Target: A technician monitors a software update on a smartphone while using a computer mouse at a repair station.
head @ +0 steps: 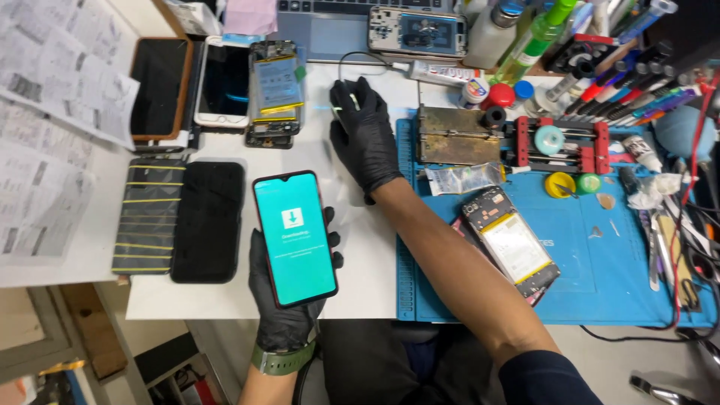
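1. Black-gloved left hand is clamped around the lower half of a phone, fingers wrapped behind it and fingertips showing along its right edge. The phone is held up off the white table, tilted face-up toward the person, so its lit teal screen can be read.
2. Right hand, also in a black glove, reaches forward across the table and lies palm-down over a small object with a pale green glow, probably a mouse; the fingers are curved over it, resting rather than gripping hard. A thin cable runs from there toward the laptop at the far edge.
3. Blue mat covers the right part of the desk. An opened phone lies on it back-up, its battery and inner parts exposed, just beside the right forearm.
4. Metal clamp with red jaws sits at the mat's far edge, a brass-coloured block to its left.
5. Pens, bottles and tools stand crowded at the far right corner; whether a holder contains them cannot be told.
6. Several other phones and dark screen panels lie flat in rows on the left, screens dark, well apart from both hands.
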